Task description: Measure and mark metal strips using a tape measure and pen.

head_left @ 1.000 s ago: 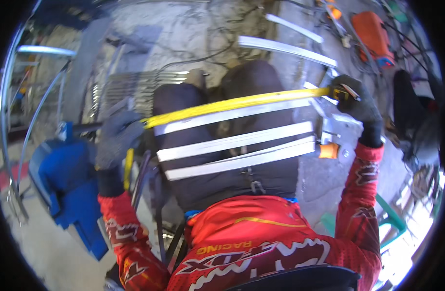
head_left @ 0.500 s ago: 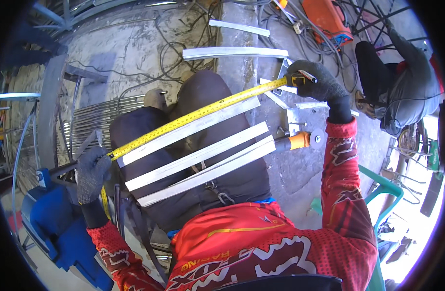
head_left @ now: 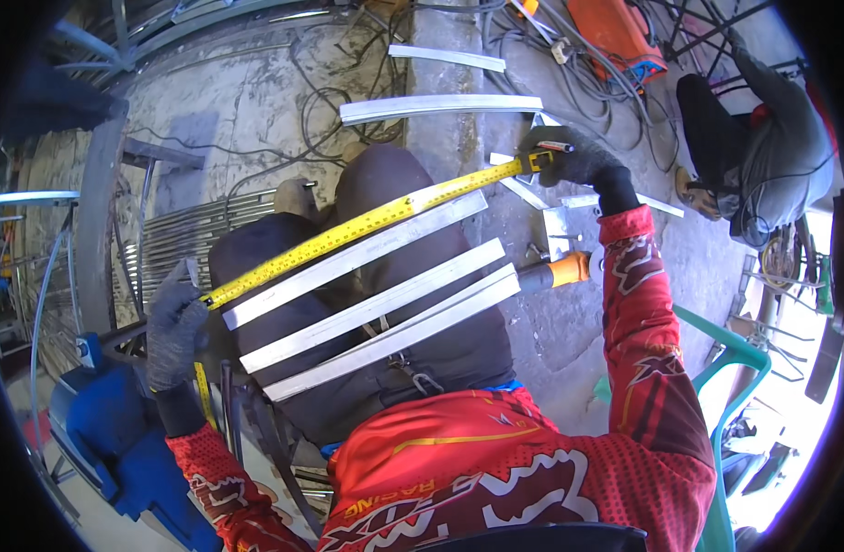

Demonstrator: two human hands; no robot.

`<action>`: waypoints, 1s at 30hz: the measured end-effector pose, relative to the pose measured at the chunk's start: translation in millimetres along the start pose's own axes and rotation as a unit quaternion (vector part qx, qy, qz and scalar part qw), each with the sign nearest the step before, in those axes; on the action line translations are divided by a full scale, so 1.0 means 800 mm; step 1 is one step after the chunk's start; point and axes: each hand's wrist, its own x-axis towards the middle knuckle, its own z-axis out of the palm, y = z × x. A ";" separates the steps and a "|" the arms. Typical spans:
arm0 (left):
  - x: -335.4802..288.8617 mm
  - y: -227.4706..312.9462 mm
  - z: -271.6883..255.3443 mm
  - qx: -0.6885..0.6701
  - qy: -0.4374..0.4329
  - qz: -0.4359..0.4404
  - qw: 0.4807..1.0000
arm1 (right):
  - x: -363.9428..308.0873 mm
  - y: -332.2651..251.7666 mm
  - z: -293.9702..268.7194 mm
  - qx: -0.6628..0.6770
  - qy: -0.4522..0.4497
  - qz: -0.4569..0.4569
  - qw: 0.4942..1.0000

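Observation:
A yellow tape measure (head_left: 367, 224) stretches slantwise above my thighs. My right hand (head_left: 578, 164), in a dark glove, is closed round its case at the upper right, and a marker (head_left: 556, 146) sticks out of the same grip. At the lower left, my gloved left hand (head_left: 175, 327) pinches the blade, and a loose length of yellow tape hangs below it. Across my lap lie several pale metal strips: the upper strip (head_left: 353, 260) runs just under the tape, the middle strip (head_left: 376, 304) is apart from it, and the lower strip (head_left: 394, 333) is nearest my body.
An angle grinder (head_left: 569, 269) rests right of my lap. Beyond my knees lie more metal strips (head_left: 440, 109) and tangled cables (head_left: 321, 110). An orange machine (head_left: 615, 37) stands far right, near a crouching person (head_left: 780, 166). A green chair (head_left: 739, 354) and a blue seat (head_left: 118, 432) flank me.
My right hand has moved a little left and toward me with the tape case and marker. The blade has turned its face more toward view. My sleeve now covers part of the grinder's disc.

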 end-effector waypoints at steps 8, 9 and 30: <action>0.003 -0.005 0.000 0.020 -0.002 -0.054 0.998 | 0.036 0.060 0.078 -0.064 0.048 -0.073 0.994; 0.004 -0.006 0.000 0.027 -0.004 -0.048 0.999 | 0.037 0.060 0.087 -0.146 0.060 -0.052 0.986; 0.024 -0.046 -0.007 0.082 0.036 0.105 0.990 | 0.058 -0.010 0.138 0.147 0.054 -0.098 0.983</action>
